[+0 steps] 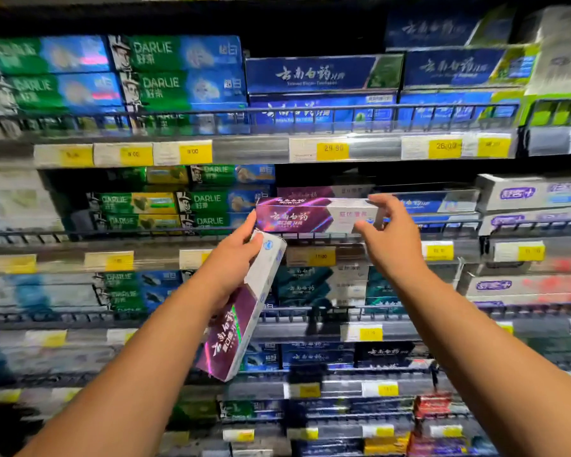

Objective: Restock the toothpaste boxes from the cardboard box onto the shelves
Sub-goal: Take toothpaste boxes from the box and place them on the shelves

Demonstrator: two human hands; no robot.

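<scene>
Your left hand (230,258) is gripping the tilted box (244,321), its long axis pointing up toward the shelf (63,260), while your right hand (391,240) is pinching the right end of the level box (310,216) lying sideways along that shelf.

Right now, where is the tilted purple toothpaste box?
Head view, centre-left: the left hand grips the tilted box just below the level purple box in the right hand.

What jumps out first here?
At centre, the right hand pinches the right end of a purple box, level at a shelf. The left hand grips a second box, tilted, just below it. Green Darlie boxes fill the upper left.
</scene>
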